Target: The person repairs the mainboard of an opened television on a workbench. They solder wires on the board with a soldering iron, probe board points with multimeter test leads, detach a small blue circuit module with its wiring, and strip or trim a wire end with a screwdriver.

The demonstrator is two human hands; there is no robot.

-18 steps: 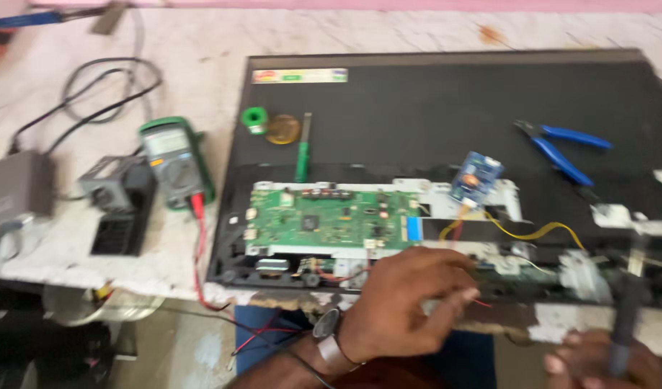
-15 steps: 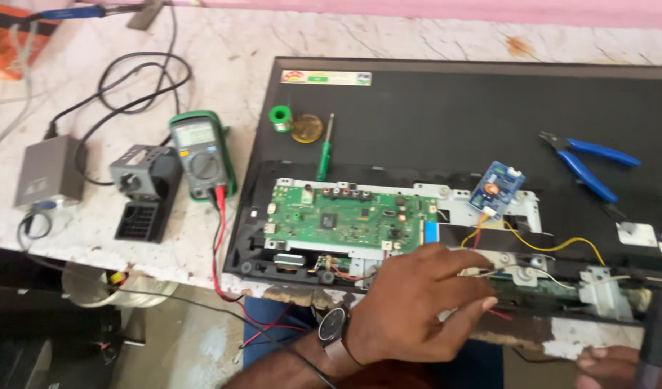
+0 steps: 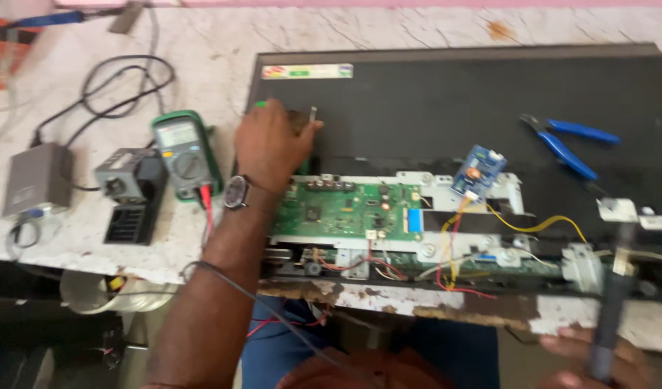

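Observation:
My left hand (image 3: 272,148), a watch on its wrist, reaches across the black back panel of a flat screen (image 3: 446,108). Its fingers curl on a green screwdriver (image 3: 313,115), of which only the metal end shows. A green solder spool (image 3: 259,105) peeks out from behind the hand. At the bottom right my right hand (image 3: 597,360) grips the dark handle of a soldering iron (image 3: 610,302), which points up toward the panel's lower edge. The green circuit board (image 3: 345,210) lies bare just below my left hand.
Blue pliers (image 3: 565,144) lie on the panel's right side, and a small blue module (image 3: 477,171) sits on yellow and red wires. A green multimeter (image 3: 185,153), a grey holder (image 3: 129,191), a grey adapter (image 3: 34,180) and black cables lie on the marble table (image 3: 201,43), whose front edge is chipped.
My left hand has left the wires at the panel's lower edge and moved up and left onto the screwdriver beside the solder spool. My right hand has come further into view.

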